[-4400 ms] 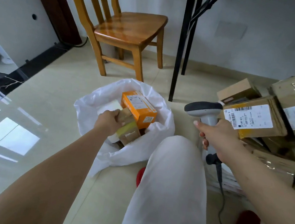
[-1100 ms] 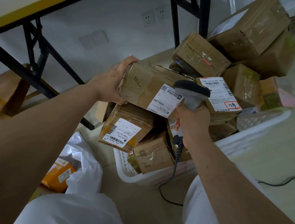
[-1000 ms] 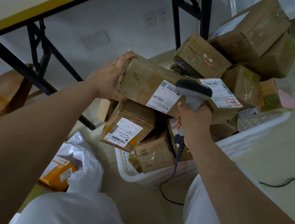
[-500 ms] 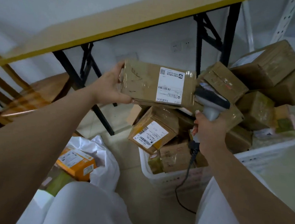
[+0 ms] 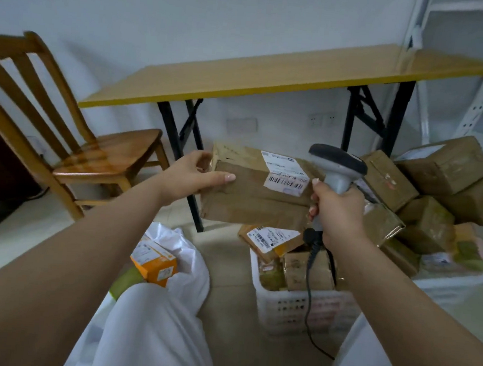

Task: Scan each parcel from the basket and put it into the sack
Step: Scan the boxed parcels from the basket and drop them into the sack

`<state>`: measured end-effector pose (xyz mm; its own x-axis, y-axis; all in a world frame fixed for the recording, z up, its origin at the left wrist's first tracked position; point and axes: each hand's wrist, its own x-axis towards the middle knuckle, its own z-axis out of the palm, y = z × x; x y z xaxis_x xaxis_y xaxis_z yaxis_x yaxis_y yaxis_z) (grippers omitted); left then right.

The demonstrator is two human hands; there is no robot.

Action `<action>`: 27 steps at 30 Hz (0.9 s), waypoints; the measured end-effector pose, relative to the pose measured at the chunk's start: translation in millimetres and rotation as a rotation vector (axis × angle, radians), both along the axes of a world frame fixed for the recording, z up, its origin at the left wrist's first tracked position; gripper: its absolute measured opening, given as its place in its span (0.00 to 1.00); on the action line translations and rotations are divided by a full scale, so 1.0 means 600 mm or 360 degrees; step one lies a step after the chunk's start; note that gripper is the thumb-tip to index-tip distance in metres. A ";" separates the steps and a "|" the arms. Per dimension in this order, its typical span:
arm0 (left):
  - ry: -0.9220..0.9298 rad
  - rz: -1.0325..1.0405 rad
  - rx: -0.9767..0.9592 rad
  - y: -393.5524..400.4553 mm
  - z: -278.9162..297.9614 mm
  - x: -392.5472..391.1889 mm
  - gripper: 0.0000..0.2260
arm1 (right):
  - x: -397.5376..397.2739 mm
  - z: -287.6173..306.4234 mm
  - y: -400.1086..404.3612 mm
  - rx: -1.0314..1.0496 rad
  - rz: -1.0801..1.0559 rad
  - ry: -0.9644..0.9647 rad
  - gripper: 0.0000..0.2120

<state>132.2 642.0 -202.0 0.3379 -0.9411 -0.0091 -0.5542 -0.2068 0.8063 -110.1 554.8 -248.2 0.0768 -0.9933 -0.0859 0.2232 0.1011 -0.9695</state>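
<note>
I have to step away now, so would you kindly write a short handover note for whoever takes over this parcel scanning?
Left hand: grips the left end of a long brown cardboard parcel, held up in the air with its white barcode label facing you.
Right hand: grips the grey handheld barcode scanner, its head right beside that label.
White plastic basket, right: many brown taped boxes piled in it.
White plastic sack, left, on the floor: an orange carton is already inside.
Done: some parcels bagged.
Left: scan the held parcel, put it into the sack, then work through the basket.
</note>
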 end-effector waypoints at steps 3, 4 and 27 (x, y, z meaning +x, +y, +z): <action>0.0152 0.0113 -0.0023 0.026 -0.006 0.017 0.42 | 0.004 0.015 0.010 -0.0023 0.0014 0.0016 0.06; 0.0180 0.0142 -0.0050 0.034 -0.008 0.024 0.43 | 0.005 0.019 0.012 -0.0025 0.0024 0.0032 0.06; -0.0606 0.0366 -0.0381 0.076 -0.086 0.070 0.48 | 0.017 0.045 0.045 0.0000 0.0621 0.0572 0.12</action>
<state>174.1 687.7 -253.9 0.4742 -0.8025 0.3621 -0.7801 -0.1924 0.5953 -99.7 581.5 -221.0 0.4064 -0.8968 -0.1751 -0.1774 0.1105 -0.9779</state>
